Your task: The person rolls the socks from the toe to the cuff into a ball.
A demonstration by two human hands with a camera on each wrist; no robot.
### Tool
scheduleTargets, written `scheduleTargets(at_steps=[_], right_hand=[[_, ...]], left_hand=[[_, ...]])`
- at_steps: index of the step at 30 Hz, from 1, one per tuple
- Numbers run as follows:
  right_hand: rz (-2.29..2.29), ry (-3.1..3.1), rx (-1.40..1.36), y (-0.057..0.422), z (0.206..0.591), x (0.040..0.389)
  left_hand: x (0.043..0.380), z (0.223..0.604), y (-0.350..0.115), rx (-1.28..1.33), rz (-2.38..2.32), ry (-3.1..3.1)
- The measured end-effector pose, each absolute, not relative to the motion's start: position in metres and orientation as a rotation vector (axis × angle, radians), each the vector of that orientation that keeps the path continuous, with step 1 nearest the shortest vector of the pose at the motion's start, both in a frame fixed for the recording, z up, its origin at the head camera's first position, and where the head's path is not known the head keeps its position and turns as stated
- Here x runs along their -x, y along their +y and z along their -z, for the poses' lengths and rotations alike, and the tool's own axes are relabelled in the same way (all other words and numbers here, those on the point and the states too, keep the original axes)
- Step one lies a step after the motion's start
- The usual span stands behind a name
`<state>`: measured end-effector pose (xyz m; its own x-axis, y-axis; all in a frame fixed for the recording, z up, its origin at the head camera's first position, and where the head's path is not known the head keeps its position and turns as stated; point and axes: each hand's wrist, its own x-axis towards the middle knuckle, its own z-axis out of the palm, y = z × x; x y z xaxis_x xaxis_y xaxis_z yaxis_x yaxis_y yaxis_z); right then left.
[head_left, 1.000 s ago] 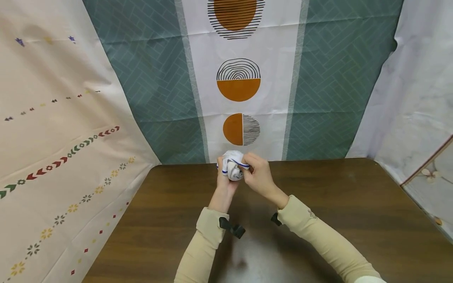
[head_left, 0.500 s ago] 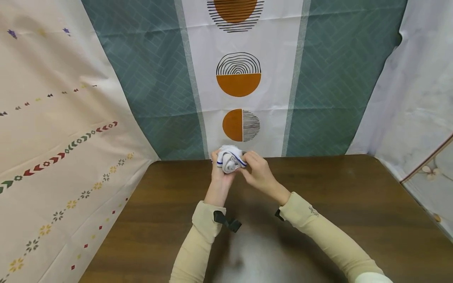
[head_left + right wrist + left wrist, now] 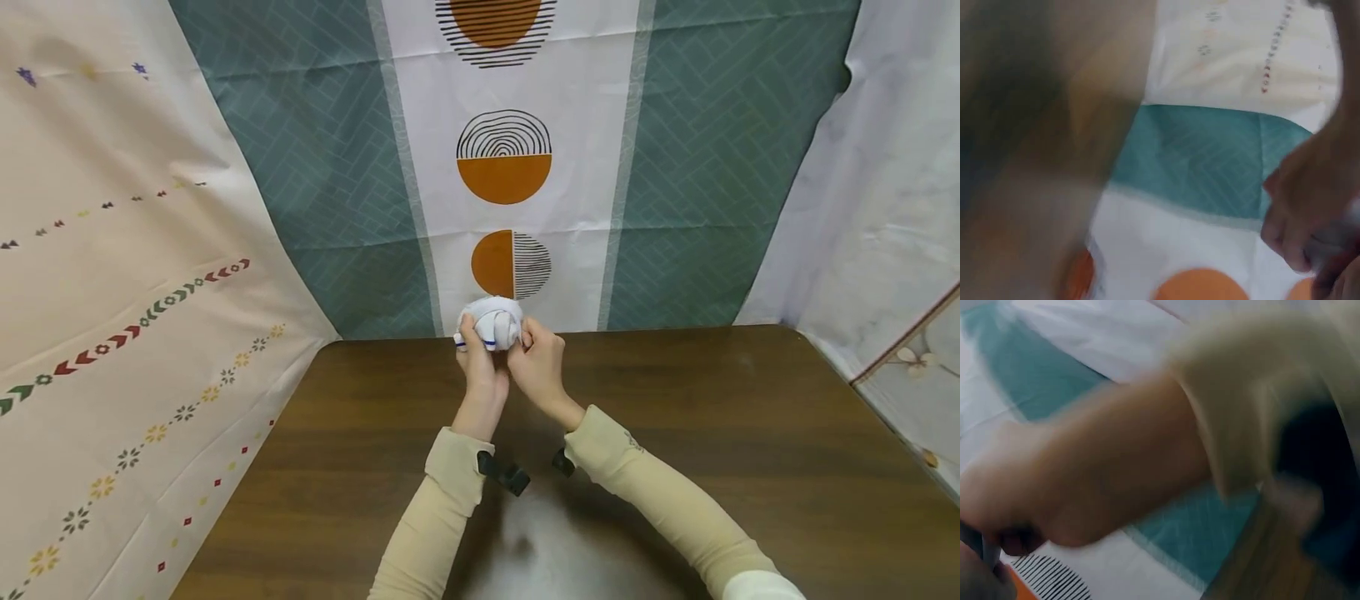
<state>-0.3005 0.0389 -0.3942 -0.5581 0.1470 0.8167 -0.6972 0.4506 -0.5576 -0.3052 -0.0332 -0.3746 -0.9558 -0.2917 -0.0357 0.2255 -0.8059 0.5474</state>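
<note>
A white cloth [image 3: 498, 322] with blue edging is bunched into a rounded, rolled bundle above the table's far edge in the head view. My left hand [image 3: 480, 365] grips its left side and underside, with the thumb in front. On the right side, my right hand [image 3: 538, 360] pinches the cloth with curled fingers. Much of the bundle's underside is behind my hands. Both wrist views are dim and blurred. In the left wrist view a hand [image 3: 1029, 478] bends around something greyish, mostly cut off; the right wrist view catches a curled hand [image 3: 1313, 194] at its right edge.
The brown wooden table [image 3: 345, 467] spreads beneath my arms. Behind it hangs a teal and white curtain [image 3: 675, 183] with orange circles. A cream patterned cloth [image 3: 112, 292] borders the left, and a pale cloth [image 3: 885, 217] the right.
The bundle has risen slightly and turned, so its spiral folds give way to a smoother rounded face. My right hand has shifted a little left, closer to my left hand.
</note>
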Motion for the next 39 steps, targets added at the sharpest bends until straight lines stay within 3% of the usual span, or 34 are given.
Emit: scheduleTargets(at_steps=[14, 20, 29, 39], right_hand=[[-1.056, -2.042, -0.545, 0.053, 0.391, 0.302], [-0.96, -2.031, -0.584, 0.064, 0.387, 0.303], [-1.446, -2.328, -0.693, 0.083, 0.37, 0.306], [-1.285, -2.168, -0.825, 0.082, 0.392, 0.31]], left_hand=[[0.305, 0.395, -0.054, 0.456, 2.951, -0.777], [0.306, 0.394, -0.059, 0.365, 2.892, -0.927], [0.307, 0.398, -0.07, 0.248, 2.923, -1.085], [0.304, 0.406, -0.064, 0.079, 2.796, -1.295]])
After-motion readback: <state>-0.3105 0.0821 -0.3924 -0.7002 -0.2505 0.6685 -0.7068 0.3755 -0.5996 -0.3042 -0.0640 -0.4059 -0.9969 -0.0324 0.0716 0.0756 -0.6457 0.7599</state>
